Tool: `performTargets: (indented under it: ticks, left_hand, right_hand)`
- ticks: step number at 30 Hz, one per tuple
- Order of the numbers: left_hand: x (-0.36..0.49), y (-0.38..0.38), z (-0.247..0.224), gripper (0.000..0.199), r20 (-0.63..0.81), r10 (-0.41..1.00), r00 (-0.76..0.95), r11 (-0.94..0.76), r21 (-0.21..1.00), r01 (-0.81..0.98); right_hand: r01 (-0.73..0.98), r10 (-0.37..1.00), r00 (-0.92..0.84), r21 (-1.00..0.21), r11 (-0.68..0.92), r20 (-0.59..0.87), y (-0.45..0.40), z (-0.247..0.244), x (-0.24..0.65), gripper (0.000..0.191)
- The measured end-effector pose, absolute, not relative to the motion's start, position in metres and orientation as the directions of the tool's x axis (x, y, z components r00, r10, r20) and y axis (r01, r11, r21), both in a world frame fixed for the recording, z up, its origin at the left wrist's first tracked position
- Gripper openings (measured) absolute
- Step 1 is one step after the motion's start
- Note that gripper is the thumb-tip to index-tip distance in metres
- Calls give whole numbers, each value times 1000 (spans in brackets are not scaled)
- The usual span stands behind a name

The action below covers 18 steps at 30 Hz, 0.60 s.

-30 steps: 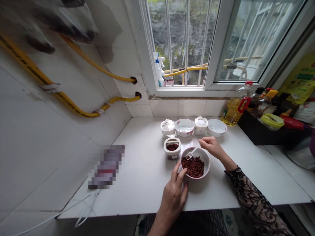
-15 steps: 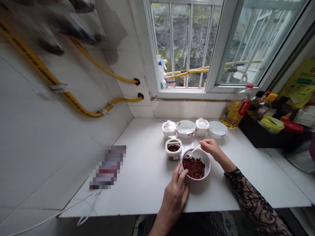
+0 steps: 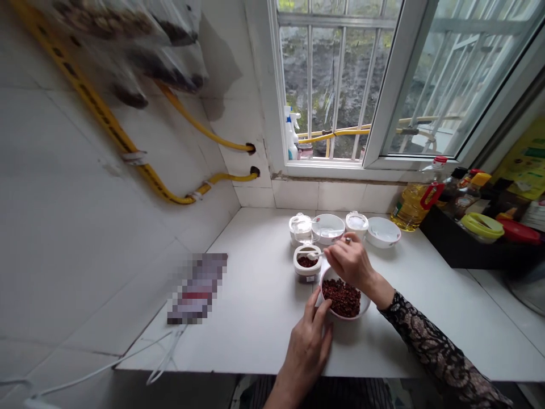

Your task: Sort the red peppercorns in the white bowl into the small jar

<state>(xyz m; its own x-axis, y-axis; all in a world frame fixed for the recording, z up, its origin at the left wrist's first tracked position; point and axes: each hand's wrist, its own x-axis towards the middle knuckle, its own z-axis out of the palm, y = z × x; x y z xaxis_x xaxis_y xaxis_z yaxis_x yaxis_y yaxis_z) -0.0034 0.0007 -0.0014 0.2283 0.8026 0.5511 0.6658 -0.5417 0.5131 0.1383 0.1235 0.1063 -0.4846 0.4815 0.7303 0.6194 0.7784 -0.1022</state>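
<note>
My right hand (image 3: 352, 262) pinches the handle of a small white spoon (image 3: 315, 256), whose scoop is tipped over the mouth of a square, pale-rimmed jar (image 3: 307, 271). Dark red dried grains, which look like peppercorns, lie inside that jar. Below the hand stands a white bowl with a pinkish rim (image 3: 365, 309), holding a heap of the same dark red grains (image 3: 341, 297). My left hand (image 3: 309, 335) grips the bowl's near left edge, fingers at the rim. Part of the bowl's far side is hidden behind my right hand.
Behind stand two lidded jars (image 3: 300, 230) (image 3: 356, 223) and two white bowls (image 3: 328, 227) (image 3: 384, 233). An oil bottle (image 3: 411, 204) and a black box (image 3: 451, 241) of condiments are at the right. A blurred-out object (image 3: 198, 289) and a white cable (image 3: 164, 363) lie left.
My right hand has moved the spoon left, from above the bowl to the jar's mouth. My left hand stays at the bowl. The whole view has shifted slightly.
</note>
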Motion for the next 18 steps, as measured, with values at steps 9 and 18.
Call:
performTargets:
  ticks: [9, 18]
  left_hand:
    - [-2, 0, -1, 46, 553, 805, 214, -530, 510, 677]
    - [-3, 0, -5, 47, 558, 805, 202, -520, 499, 693]
  right_hand:
    - [625, 623, -361, -315, 714, 694, 120, 112, 183, 42]
    - [642, 778, -490, -441, 627, 393, 124, 73, 191, 44]
